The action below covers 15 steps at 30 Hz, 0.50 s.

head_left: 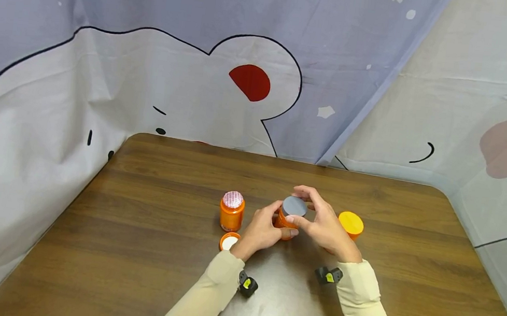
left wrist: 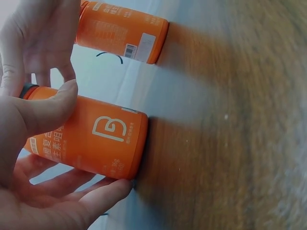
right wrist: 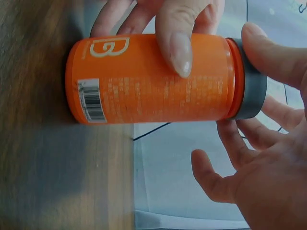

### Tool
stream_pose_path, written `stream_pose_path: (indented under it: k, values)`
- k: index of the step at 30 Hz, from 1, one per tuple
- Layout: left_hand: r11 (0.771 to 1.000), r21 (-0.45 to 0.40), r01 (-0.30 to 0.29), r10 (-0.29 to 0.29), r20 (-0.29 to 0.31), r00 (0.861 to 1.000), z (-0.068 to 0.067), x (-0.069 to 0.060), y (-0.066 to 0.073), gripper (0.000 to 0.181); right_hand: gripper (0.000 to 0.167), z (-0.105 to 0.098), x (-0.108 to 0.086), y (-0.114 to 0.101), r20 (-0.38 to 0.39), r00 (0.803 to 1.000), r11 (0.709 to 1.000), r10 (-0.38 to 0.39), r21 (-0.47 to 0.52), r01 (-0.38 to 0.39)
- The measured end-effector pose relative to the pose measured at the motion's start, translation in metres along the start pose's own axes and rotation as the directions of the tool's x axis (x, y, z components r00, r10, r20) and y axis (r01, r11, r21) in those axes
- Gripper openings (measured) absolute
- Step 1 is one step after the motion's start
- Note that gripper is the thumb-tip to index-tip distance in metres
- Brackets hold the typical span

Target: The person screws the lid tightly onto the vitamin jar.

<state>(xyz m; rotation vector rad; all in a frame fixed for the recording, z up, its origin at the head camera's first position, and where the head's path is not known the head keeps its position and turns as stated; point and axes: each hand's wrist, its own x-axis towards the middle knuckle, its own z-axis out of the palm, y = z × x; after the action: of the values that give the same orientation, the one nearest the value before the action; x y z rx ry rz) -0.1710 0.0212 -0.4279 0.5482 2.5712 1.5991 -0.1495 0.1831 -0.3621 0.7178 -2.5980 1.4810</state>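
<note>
An orange bottle (head_left: pixel 290 224) with a grey lid (head_left: pixel 294 207) stands upright on the table between the two hands. Thumb and fingers of the left hand (head_left: pixel 265 229) hold its body; in the left wrist view the orange bottle (left wrist: pixel 108 132) shows a white logo, with a fingertip close to its base. My right hand (head_left: pixel 325 226) is at the top, its thumb and fingers around the rim of the lid. From the right wrist, the dark grey lid (right wrist: pixel 254 85) sits on the bottle's neck, the thumb on one side and fingers on the other.
To the left stands an orange bottle (head_left: pixel 231 213) with a patterned seal over its mouth. Before it lies an orange cap (head_left: pixel 230 241), white inside facing up. A yellow-lidded orange bottle (head_left: pixel 351 223) is beyond the right hand. Patterned cloth (head_left: pixel 172 86) hangs behind the wooden table (head_left: pixel 160 194).
</note>
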Motion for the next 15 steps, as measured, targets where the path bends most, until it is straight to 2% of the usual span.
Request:
stream_pose_path:
  k: [6,15]
  values:
    - [1.0,0.002,0.027,-0.027,-0.033,0.999,0.002,-0.001,0.001,0.062,0.054,0.005,0.004,0.025,-0.039,0.999,0.999,-0.006,-0.034,0.004]
    - [1.0,0.014,0.019,-0.017,-0.116,0.993,0.005,-0.003,0.005,0.056,0.053,0.007,0.003,0.027,-0.077,0.996,0.998,-0.04,-0.044,0.036]
